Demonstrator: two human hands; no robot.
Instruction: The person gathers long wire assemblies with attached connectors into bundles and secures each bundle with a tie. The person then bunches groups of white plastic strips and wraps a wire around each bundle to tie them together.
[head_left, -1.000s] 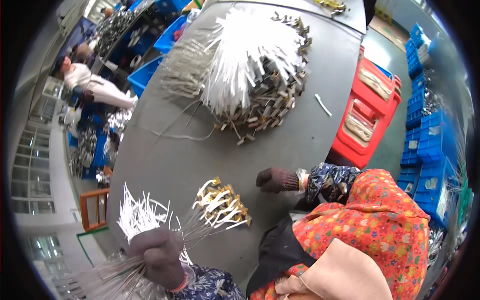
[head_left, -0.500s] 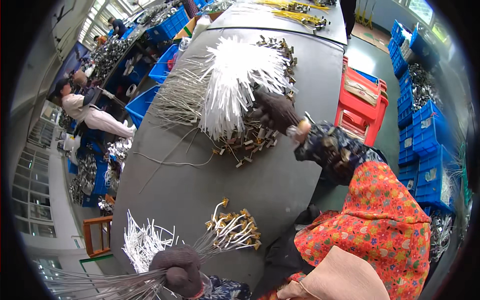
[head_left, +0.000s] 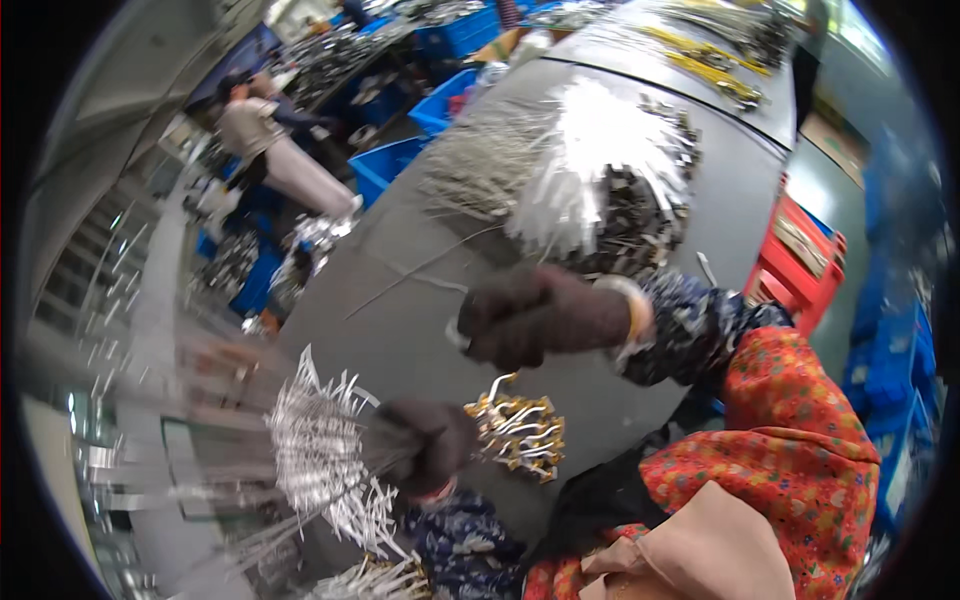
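Note:
My left hand (head_left: 425, 440), in a dark knitted glove, is closed around a bundle of thin grey wires (head_left: 330, 515). Their loose ends fan out to the left, blurred by motion. Brass-coloured end fittings with white sleeves (head_left: 525, 430) show just right of that hand. My right hand (head_left: 550, 315), gloved alike, is closed above the table, with a small pale piece at its fingertips that I cannot make out. Beyond it lies a heap of white-sleeved wires (head_left: 575, 185), with dark metal ends (head_left: 640, 220) on its right side and grey wire tails (head_left: 475, 165) on its left.
A cluster of white sleeves (head_left: 320, 440) is beside my left hand at the table's (head_left: 400, 340) left edge. Yellow wires (head_left: 705, 65) lie at the far end. A red bin (head_left: 800, 265) stands to the right, blue crates (head_left: 385, 165) to the left. Another person (head_left: 275, 145) stands at far left.
My right hand has come back from the white-sleeved heap toward my left hand, its fingers closed. My left hand has shifted right and up with the wire bundle. The whole view has turned.

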